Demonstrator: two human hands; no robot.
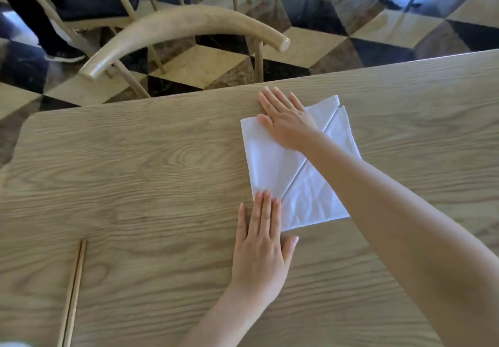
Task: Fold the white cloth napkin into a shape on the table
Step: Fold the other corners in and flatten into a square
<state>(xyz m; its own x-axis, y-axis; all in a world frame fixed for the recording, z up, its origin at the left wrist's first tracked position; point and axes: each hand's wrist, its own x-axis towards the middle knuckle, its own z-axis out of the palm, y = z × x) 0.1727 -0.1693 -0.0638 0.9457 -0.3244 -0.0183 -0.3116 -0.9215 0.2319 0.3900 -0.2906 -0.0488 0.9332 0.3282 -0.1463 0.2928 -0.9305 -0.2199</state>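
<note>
Left grip (260, 252), right grip (286, 123) on napkin (272, 163) (folded)

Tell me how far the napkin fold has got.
Done: the white napkin lies on the table already folded, two flaps meeting along a diagonal seam. In hand: the right hand presses flat on its far part, and the left hand pins the near corner with its fingertips. To do: it is flat layers only, so further folds into a shape remain.

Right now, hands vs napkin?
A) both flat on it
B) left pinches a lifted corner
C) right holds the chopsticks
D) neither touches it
A: the right hand lies flat on the far end of the napkin, and the left hand presses its near corner with straight fingers.
</note>
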